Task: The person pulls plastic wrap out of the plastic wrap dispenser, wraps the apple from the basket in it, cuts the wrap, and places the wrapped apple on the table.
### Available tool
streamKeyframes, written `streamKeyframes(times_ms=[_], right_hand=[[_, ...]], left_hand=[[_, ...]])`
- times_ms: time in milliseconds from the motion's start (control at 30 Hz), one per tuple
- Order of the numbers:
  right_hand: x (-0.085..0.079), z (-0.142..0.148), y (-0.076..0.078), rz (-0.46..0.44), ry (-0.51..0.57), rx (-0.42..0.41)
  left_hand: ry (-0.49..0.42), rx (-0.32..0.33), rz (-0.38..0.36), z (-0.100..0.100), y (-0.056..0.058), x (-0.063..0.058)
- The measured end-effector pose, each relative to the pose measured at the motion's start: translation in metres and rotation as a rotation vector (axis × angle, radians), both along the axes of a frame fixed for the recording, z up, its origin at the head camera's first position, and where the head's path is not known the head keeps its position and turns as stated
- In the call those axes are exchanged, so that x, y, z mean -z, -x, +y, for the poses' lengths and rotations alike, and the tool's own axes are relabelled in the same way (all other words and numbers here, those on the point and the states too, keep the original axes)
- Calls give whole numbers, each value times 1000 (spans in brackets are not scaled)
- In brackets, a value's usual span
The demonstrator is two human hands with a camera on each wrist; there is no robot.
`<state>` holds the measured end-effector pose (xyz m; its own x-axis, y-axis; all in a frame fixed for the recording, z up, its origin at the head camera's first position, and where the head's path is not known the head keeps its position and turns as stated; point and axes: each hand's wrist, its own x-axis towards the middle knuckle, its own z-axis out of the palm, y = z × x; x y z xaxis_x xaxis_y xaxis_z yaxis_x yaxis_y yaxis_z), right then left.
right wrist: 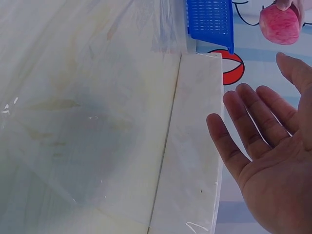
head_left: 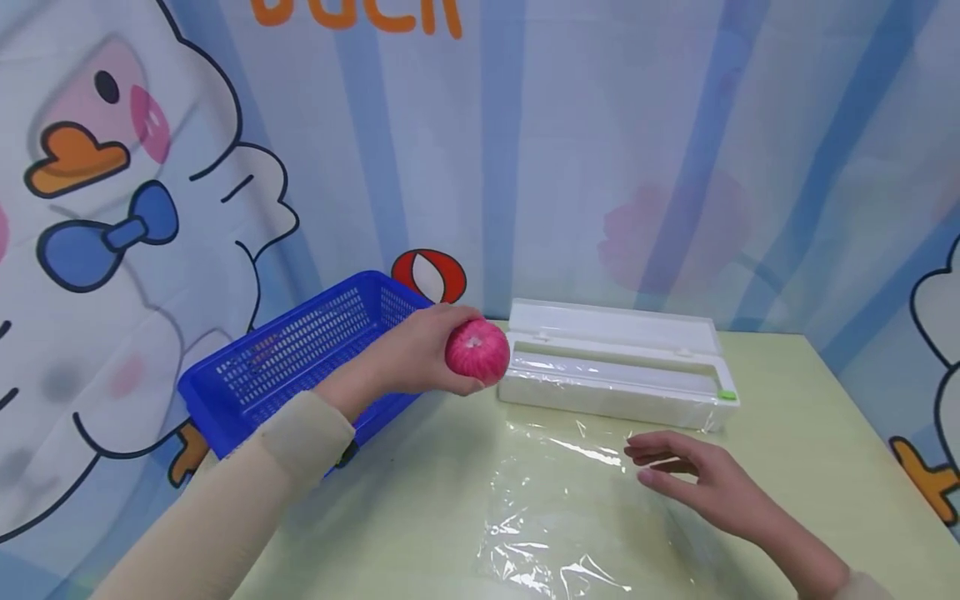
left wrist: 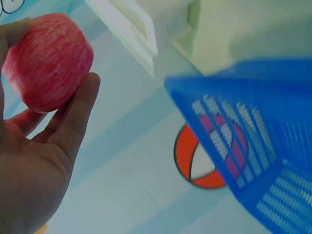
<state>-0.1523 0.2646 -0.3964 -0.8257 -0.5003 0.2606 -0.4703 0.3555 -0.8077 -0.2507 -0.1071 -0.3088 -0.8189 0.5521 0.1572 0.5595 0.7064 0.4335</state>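
Note:
A red apple (head_left: 477,352) is gripped by my left hand (head_left: 431,346), held up in front of the blue basket's right end. In the left wrist view the thumb and fingers curve round the apple (left wrist: 51,62). My right hand (head_left: 701,479) hovers above a sheet of clear plastic film (head_left: 570,508) spread on the table, its fingers loosely bent and nothing in them. The right wrist view shows that palm (right wrist: 278,175) with fingers spread. Behind the film lies a white film dispenser box (head_left: 615,396) with its lid raised and a roll inside.
The blue perforated basket (head_left: 300,333) stands at the left of the pale table (head_left: 780,400), close under the left forearm. A cartoon-printed curtain (head_left: 562,150) hangs behind the table. A green slider (head_left: 726,395) sits at the box's right end.

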Motion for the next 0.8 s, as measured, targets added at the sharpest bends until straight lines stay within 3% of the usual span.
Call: streamKeyframes(times_ms=[300,500,800], right_hand=[[18,14,10,-22,2,1],[20,13,12,-36,16,3],[23,5,15,-81,42,12]], left_hand=[[-23,32,-71,41,-15,33],[5,42,-104,67,-21,53],[-1,74,-123,93,-27,72]])
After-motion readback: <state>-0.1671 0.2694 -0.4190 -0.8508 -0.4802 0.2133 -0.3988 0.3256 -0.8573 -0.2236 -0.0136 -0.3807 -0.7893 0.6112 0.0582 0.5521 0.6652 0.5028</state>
